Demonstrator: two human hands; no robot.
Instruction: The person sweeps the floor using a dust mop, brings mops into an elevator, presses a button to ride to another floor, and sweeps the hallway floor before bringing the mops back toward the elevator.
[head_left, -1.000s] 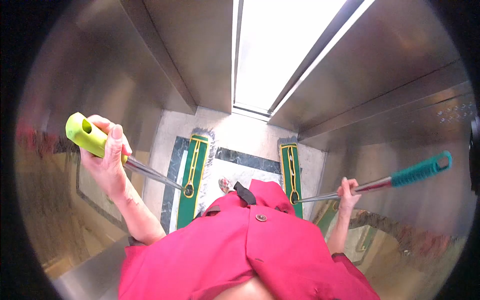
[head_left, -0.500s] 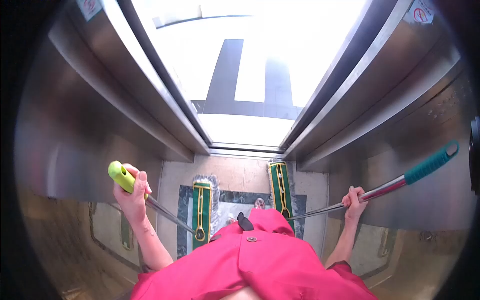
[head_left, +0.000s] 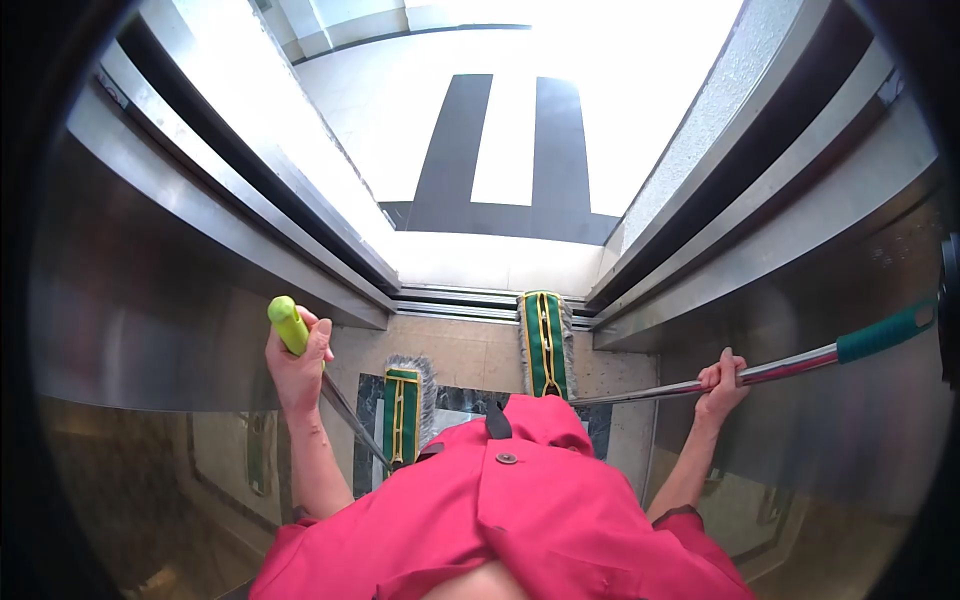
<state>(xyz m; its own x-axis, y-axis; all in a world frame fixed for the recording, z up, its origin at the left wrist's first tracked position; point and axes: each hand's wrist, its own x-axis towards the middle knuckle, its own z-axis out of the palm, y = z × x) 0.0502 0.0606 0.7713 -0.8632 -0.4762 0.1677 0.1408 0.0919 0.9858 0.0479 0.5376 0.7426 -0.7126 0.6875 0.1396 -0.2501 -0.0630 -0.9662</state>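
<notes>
My left hand (head_left: 298,372) is closed around the lime-green grip of a flat dust mop. Its metal pole slants down to a green, yellow-edged mop head (head_left: 403,420) with grey fringe, which lies on the floor to the left. My right hand (head_left: 720,388) grips the metal pole of a second dust mop, below its teal handle end (head_left: 885,333). That mop's green head (head_left: 546,345) points forward, its front end over the metal door sill (head_left: 450,302). My red jacket (head_left: 510,500) hides the pole's joint and my feet.
I stand in a metal-walled elevator car with the doors open. Brushed steel panels rise at the left (head_left: 160,290) and right (head_left: 760,270). Past the sill, a bright floor with dark stripes (head_left: 455,140) stretches ahead. The car floor has a dark marble border (head_left: 597,425).
The right mop head has slid forward onto the door sill. My left hand has come inward with its grip more upright. My view has shifted toward the doorway, showing more floor outside.
</notes>
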